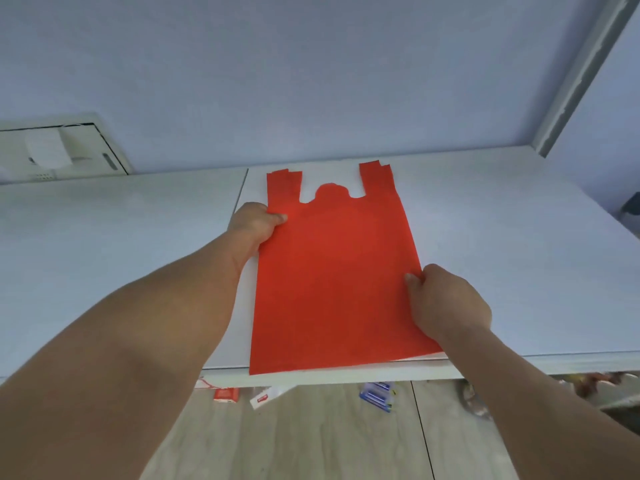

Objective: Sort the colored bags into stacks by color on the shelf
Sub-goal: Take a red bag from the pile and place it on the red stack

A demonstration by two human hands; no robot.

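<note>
A red bag (pixel 332 271) with two handle loops lies flat on the white shelf (pixel 502 254), handles pointing to the wall, its lower edge just over the shelf's front edge. My left hand (pixel 254 225) pinches the bag's left edge near the handles, thumb on top. My right hand (pixel 446 303) pinches the right edge lower down, thumb on the fabric. A thin pale edge shows under the bag's lower right corner.
The shelf top is in two white panels with a seam (pixel 242 192) left of the bag. A white cabinet (pixel 62 147) sits at the back left. Small packets (pixel 375 396) lie on the wooden floor below the shelf's front edge.
</note>
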